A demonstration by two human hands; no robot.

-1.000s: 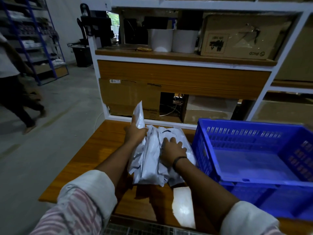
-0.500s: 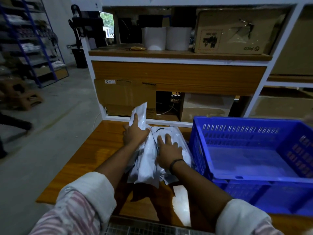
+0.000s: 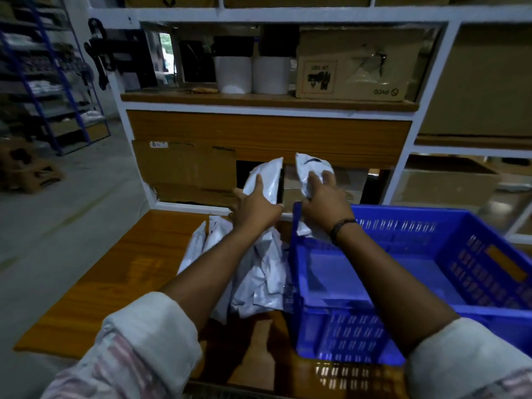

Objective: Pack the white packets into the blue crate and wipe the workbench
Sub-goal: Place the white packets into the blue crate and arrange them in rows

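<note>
left hand and right hand each grasp a white packet above the pile, likely bound for the blue crate

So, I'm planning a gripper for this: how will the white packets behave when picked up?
Probably floppy: the white packets lie crumpled on the workbench. Likely light: the left hand and right hand each hold one aloft single-handed. The glossy film may be slippery.
</note>
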